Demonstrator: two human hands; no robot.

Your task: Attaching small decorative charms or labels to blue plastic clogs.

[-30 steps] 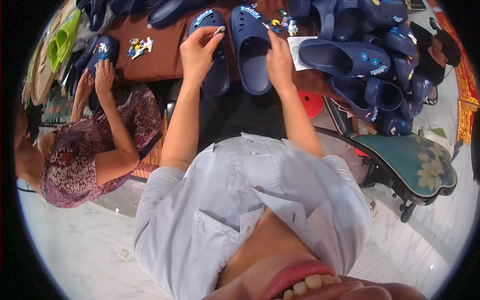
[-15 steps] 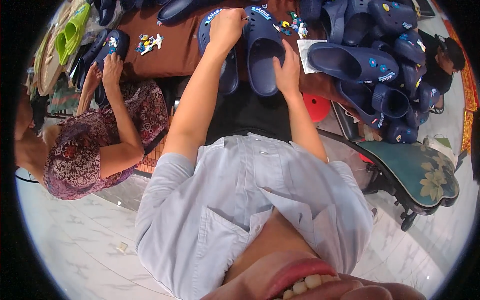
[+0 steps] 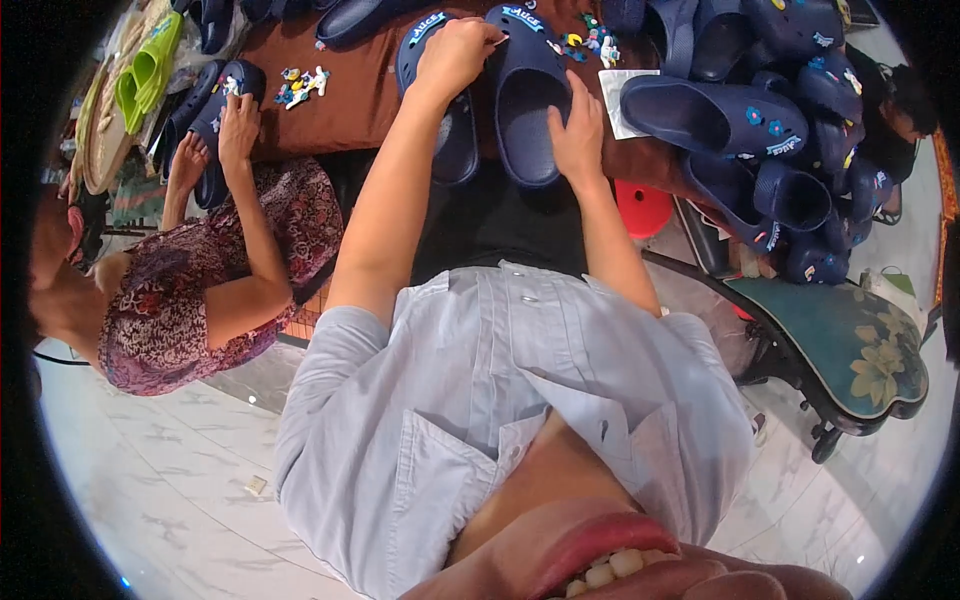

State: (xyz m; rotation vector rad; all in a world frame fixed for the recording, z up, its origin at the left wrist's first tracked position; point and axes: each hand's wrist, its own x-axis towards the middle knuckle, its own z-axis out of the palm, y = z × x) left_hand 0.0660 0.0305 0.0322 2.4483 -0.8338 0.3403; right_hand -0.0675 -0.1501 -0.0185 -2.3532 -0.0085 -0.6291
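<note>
Currently, on brown-covered table (image 3: 345, 105): dark-blue left clog (image 3: 457, 150), left hand (image 3: 457, 62) over it, fingers pinched on small white piece (image 3: 501, 41) near top of right clog (image 3: 528, 120). Right hand (image 3: 578, 135) beside right clog, thumb apart from fingers, nothing seen held; contact cannot be told.

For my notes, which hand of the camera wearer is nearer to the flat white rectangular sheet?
Right. The right hand is just left of the sheet; the left hand is farther left, over a perforated navy clog.
</note>
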